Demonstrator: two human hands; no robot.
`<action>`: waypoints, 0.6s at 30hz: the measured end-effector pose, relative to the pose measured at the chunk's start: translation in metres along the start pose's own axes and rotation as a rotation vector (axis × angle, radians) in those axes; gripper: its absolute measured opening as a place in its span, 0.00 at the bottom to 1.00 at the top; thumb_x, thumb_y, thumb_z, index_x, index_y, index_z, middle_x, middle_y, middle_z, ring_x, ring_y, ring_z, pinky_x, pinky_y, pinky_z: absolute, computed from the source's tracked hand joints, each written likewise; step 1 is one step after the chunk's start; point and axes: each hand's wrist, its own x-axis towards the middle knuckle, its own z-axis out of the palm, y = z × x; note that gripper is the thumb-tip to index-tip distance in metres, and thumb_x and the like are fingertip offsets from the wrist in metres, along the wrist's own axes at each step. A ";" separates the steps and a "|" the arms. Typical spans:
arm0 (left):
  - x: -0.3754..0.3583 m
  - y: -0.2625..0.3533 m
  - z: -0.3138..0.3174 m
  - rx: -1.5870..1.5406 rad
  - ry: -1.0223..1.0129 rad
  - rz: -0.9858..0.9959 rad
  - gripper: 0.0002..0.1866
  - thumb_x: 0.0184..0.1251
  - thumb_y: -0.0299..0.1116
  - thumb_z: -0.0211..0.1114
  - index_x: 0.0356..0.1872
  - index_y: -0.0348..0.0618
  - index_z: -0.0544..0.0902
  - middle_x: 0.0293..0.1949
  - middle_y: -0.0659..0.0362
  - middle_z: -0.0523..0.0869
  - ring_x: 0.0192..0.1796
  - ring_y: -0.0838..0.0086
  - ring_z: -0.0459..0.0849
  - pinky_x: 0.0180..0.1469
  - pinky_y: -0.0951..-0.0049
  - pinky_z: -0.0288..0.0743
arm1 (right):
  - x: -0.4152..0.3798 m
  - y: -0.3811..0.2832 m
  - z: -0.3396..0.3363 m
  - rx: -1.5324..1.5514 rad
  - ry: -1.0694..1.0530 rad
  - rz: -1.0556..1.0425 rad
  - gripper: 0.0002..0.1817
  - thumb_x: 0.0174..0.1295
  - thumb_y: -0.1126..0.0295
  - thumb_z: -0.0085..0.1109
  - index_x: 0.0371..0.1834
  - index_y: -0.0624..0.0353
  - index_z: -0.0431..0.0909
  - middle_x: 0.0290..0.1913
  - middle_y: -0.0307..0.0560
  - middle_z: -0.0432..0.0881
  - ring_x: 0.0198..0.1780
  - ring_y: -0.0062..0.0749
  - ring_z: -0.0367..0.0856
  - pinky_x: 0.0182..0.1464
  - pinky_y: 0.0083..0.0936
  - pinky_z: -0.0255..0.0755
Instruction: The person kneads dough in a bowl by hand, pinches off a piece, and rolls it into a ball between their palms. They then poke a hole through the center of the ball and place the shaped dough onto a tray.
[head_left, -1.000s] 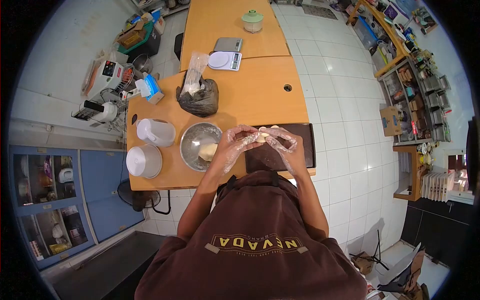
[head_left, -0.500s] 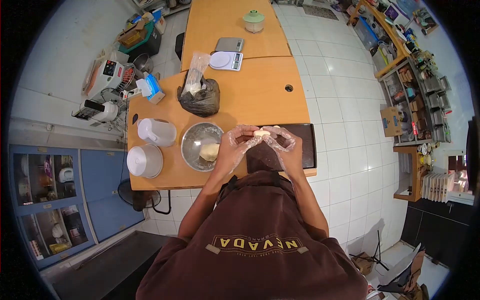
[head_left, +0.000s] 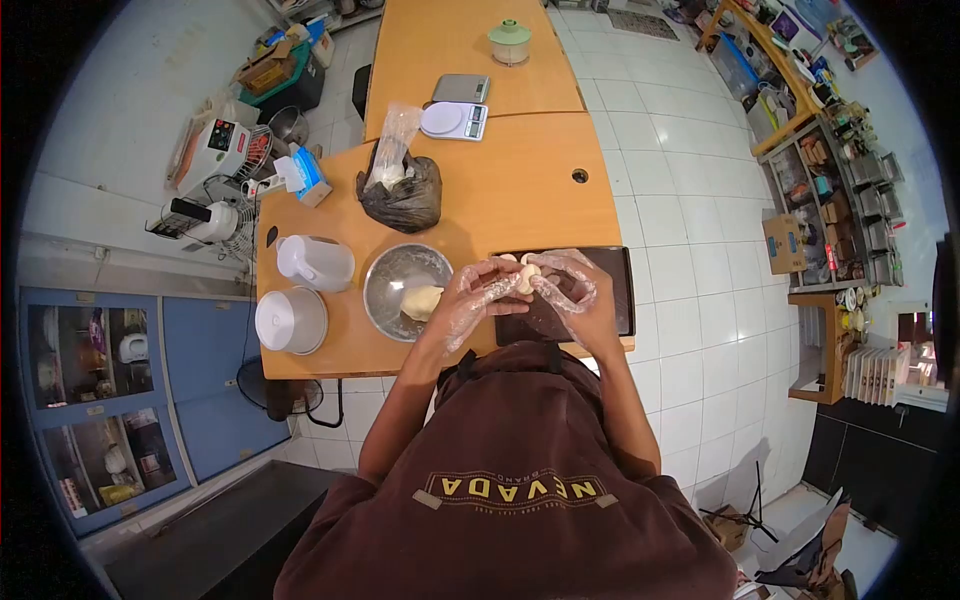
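A small pale dough piece (head_left: 529, 279) is held between the fingertips of both hands, above the dark baking tray (head_left: 619, 300). My left hand (head_left: 475, 303), dusted with flour, has its fingers closed on the piece from the left. From the right, my right hand (head_left: 578, 298) pinches the same piece, its fingers floury too. Small pale pieces show on the tray just beyond the fingertips, partly hidden. Left of my left hand, a metal bowl (head_left: 381, 277) holds a larger lump of dough (head_left: 421, 302).
A white jug (head_left: 316, 263) and white tub (head_left: 291, 320) stand at the table's left. Behind the bowl sits a black plastic bag (head_left: 405, 205). Farther back are a white scale (head_left: 454, 121), a grey scale (head_left: 461, 89) and a green-lidded container (head_left: 510, 43).
Both hands have shifted slightly toward me and turned, with the dough piece between them now more upright. The small pieces behind the fingertips show more.
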 end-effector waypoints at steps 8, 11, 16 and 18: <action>0.008 -0.019 -0.024 -0.107 -0.212 -0.108 0.22 0.76 0.31 0.68 0.64 0.29 0.79 0.58 0.51 0.87 0.56 0.66 0.88 0.61 0.61 0.84 | 0.005 -0.011 -0.017 -0.190 -0.200 -0.127 0.20 0.59 0.76 0.76 0.56 0.59 0.88 0.49 0.47 0.85 0.49 0.33 0.83 0.53 0.30 0.78; 0.004 -0.005 -0.005 -0.096 -0.192 -0.134 0.22 0.76 0.31 0.68 0.65 0.30 0.79 0.58 0.51 0.88 0.58 0.67 0.87 0.62 0.61 0.83 | 0.006 -0.027 -0.022 -0.288 -0.273 -0.122 0.23 0.55 0.72 0.79 0.56 0.57 0.87 0.50 0.48 0.84 0.50 0.39 0.83 0.56 0.33 0.77; 0.009 -0.025 -0.018 -0.152 -0.184 -0.148 0.17 0.77 0.30 0.67 0.61 0.34 0.81 0.55 0.54 0.87 0.57 0.70 0.87 0.61 0.64 0.83 | 0.004 -0.033 -0.021 -0.389 -0.369 -0.069 0.29 0.54 0.69 0.79 0.62 0.55 0.84 0.58 0.53 0.80 0.59 0.51 0.80 0.63 0.40 0.75; 0.008 -0.025 -0.017 -0.147 -0.173 -0.153 0.16 0.76 0.30 0.68 0.59 0.35 0.81 0.55 0.55 0.86 0.56 0.71 0.87 0.60 0.65 0.83 | 0.002 -0.028 -0.020 -0.440 -0.385 -0.117 0.30 0.54 0.68 0.79 0.64 0.54 0.82 0.61 0.55 0.78 0.62 0.54 0.78 0.65 0.43 0.74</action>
